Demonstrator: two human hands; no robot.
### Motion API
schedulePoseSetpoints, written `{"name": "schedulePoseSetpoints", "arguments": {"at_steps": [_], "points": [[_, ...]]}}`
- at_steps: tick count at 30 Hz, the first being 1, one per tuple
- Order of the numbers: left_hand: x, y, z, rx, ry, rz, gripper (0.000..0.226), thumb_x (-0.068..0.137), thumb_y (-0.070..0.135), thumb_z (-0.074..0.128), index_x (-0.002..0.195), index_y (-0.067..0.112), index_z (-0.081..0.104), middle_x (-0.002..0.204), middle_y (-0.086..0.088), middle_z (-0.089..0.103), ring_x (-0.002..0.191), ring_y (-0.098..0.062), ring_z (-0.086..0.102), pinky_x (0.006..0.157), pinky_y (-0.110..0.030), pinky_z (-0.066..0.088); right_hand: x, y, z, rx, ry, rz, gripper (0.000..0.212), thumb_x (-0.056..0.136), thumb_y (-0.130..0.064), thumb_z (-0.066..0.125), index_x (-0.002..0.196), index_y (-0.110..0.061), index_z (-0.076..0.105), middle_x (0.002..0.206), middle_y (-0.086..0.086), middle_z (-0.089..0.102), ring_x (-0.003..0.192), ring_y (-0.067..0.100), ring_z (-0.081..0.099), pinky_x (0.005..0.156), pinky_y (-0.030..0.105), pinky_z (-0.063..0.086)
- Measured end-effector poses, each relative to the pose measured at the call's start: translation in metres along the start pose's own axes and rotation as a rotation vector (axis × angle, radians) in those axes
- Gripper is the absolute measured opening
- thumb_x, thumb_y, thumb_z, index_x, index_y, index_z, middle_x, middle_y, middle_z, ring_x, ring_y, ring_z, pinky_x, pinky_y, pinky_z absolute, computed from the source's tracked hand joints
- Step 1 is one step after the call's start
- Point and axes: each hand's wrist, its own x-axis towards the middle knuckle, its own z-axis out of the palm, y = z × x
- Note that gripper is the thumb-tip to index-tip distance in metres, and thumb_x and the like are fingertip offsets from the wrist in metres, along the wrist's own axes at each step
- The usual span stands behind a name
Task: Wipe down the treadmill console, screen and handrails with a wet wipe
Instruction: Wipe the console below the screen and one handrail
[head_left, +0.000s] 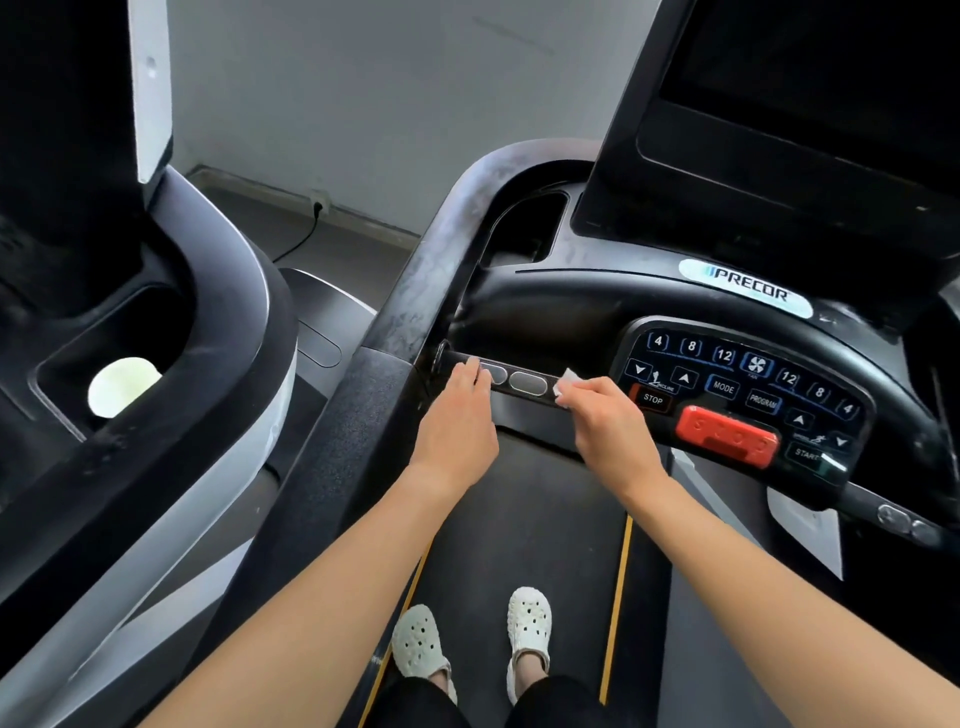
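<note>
R hand (608, 421) pinches crumpled white wet wipe (566, 385) in curled fingers, pressing it on black front crossbar handrail (519, 402) just R of its oval silver sensor pads (528, 384), near left edge of black button console (743, 387). L hand (457, 415) lies palm-down on bar's left end, fingers approx straight, holding nothing. Dark screen (805, 104) top right. Red stop bar (727, 434) at console's front edge. White clogs (527, 623) on treadmill belt (519, 519).

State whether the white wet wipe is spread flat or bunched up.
Bunched up: the white wet wipe is a small crumpled wad pinched in the right hand, against the black crossbar.
</note>
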Motion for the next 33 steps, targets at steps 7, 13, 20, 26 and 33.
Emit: {"name": "schedulePoseSetpoints", "arguments": {"at_steps": [7,13,20,26,33], "points": [[0.004,-0.004,0.018,0.132,-0.037,-0.014,0.065,0.103,0.021,0.036,0.16,-0.004,0.017,0.168,-0.02,0.021,0.158,-0.032,0.01,0.128,-0.041,0.011,0.045,-0.036,0.027,0.063,-0.111,0.142,0.031,0.089,0.004,0.062,0.112,-0.014,0.071,0.107,0.009,0.069,0.102,0.026,0.065,0.088,0.039,0.054],[0.002,0.002,0.008,0.005,-0.002,-0.089,0.061,0.102,0.015,0.04,0.159,0.0,0.024,0.167,-0.014,0.024,0.157,-0.028,0.015,0.128,-0.037,0.016,0.049,-0.015,0.007,-0.089,-0.299,0.155,0.04,0.091,0.002,0.051,0.124,-0.019,0.063,0.104,0.012,0.065,0.094,0.035,0.062,0.081,0.042,0.05],[0.005,0.012,0.003,0.123,0.001,-0.078,0.07,0.102,0.023,0.044,0.159,-0.005,0.015,0.168,-0.021,0.017,0.157,-0.032,0.011,0.129,-0.037,0.004,0.054,-0.029,0.015,-0.054,-0.245,0.216,0.043,0.092,0.005,0.049,0.131,-0.013,0.05,0.106,0.014,0.07,0.093,0.037,0.063,0.073,0.039,0.046],[0.007,0.016,-0.001,0.055,-0.06,-0.128,0.071,0.088,0.019,0.058,0.152,0.0,0.033,0.157,-0.018,0.036,0.147,-0.031,0.03,0.121,-0.036,0.032,0.041,-0.013,-0.005,-0.146,-0.258,0.115,0.027,0.087,0.005,0.048,0.107,-0.013,0.049,0.077,0.008,0.053,0.068,0.035,0.049,0.061,0.039,0.037],[0.001,0.017,-0.002,-0.02,-0.02,-0.124,0.07,0.084,0.013,0.062,0.148,0.003,0.037,0.154,-0.013,0.037,0.143,-0.028,0.035,0.116,-0.033,0.037,0.018,-0.01,-0.001,-0.065,-0.067,0.12,0.014,0.089,0.0,0.058,0.094,-0.013,0.057,0.078,0.001,0.049,0.074,0.022,0.046,0.06,0.035,0.034]]}}
